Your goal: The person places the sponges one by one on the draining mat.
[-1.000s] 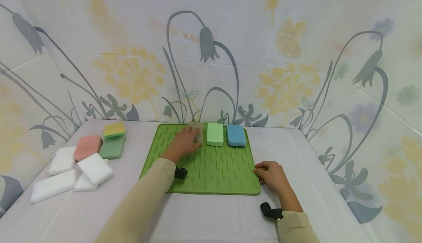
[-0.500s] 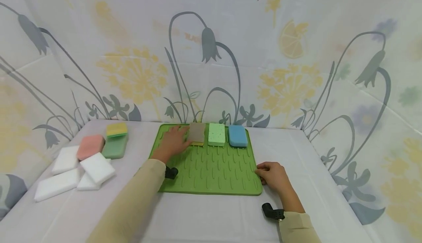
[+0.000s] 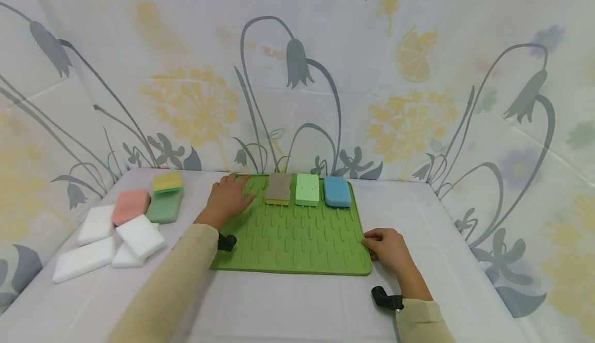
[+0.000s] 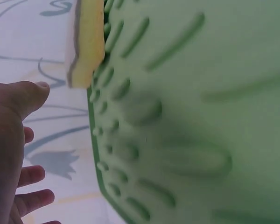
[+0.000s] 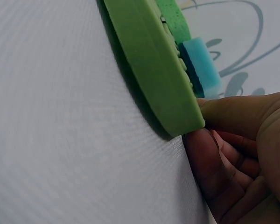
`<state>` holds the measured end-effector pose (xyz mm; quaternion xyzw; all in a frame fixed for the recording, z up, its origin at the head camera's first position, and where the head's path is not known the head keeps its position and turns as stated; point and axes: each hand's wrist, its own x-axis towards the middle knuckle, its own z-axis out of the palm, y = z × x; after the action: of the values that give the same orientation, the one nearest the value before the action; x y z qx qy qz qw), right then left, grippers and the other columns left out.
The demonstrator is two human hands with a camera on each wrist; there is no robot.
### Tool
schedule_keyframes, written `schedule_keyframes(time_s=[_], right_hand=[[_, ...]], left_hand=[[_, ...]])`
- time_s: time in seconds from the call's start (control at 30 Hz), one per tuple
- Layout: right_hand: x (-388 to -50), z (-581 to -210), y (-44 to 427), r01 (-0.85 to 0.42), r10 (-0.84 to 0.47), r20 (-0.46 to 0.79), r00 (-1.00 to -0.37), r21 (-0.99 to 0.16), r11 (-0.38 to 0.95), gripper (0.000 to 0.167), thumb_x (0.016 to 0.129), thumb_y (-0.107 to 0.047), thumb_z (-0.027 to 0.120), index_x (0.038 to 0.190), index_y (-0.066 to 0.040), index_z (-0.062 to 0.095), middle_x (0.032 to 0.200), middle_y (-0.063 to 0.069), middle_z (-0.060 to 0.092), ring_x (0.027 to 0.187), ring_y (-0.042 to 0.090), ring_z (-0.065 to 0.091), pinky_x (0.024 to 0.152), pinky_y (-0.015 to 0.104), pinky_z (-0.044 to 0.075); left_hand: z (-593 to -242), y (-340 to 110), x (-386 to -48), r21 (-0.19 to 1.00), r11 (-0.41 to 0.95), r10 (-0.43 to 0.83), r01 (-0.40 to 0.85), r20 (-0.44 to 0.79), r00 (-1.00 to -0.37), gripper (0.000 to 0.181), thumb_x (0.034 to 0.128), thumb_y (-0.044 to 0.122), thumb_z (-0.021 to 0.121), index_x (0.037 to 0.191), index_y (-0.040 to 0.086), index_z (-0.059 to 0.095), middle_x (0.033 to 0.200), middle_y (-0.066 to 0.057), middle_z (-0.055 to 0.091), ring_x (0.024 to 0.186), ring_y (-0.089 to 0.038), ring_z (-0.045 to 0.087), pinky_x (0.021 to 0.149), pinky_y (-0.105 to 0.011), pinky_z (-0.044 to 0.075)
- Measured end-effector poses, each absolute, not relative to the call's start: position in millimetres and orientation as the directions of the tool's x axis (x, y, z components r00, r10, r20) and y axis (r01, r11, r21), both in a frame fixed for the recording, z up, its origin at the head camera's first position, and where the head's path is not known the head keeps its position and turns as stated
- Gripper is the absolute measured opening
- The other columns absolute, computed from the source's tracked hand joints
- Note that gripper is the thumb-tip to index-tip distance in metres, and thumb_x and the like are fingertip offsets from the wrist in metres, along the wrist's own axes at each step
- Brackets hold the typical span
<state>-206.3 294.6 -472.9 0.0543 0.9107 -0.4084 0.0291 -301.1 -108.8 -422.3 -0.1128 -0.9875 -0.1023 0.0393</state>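
A green ridged mat [image 3: 297, 239] lies on the white cloth. Along its far edge stand a grey-topped yellow sponge [image 3: 279, 188], a light green speckled sponge [image 3: 307, 189] and a blue sponge [image 3: 337, 191]. Above the mat's far left part is my left hand [image 3: 226, 198], its fingers spread and holding nothing. The left wrist view shows its thumb [image 4: 30, 95] apart from the yellow sponge [image 4: 89, 42]. My right hand [image 3: 388, 249] pinches the mat's right edge. In the right wrist view, the thumb [image 5: 238, 112] lies on the rim and a curled finger [image 5: 207, 161] sits under it.
Left of the mat lie several white sponges [image 3: 85, 259], a pink sponge [image 3: 131, 207] and a green sponge [image 3: 165, 206] with a small yellow-and-green sponge [image 3: 167, 182] on it. A floral cloth backdrop [image 3: 297, 74] rises behind the table.
My left hand has come off the grey-topped yellow sponge and moved left, leaving it on the mat beside the light green one. The right hand stays at the mat's edge.
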Motion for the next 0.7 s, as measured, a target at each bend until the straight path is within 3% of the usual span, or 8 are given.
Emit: schedule_keyframes(time_s=[0.7], right_hand=[[-205.9, -471.3, 293.4, 0.128, 0.075, -0.106, -0.992, -0.727, 0.675, 0.03, 0.09, -0.019, 0.067, 0.112, 0.002, 0.068, 0.09, 0.01, 0.072, 0.063, 0.013, 0.064, 0.059, 0.028, 0.054]], left_hand=[[-416.6, -173.8, -298.0, 0.109, 0.979, 0.154, 0.17, 0.146, -0.977, 0.058, 0.0971, 0.035, 0.053, 0.147, 0.009, 0.038, 0.147, -0.027, 0.035, 0.135, -0.049, 0.031, 0.105, -0.068, 0.026]])
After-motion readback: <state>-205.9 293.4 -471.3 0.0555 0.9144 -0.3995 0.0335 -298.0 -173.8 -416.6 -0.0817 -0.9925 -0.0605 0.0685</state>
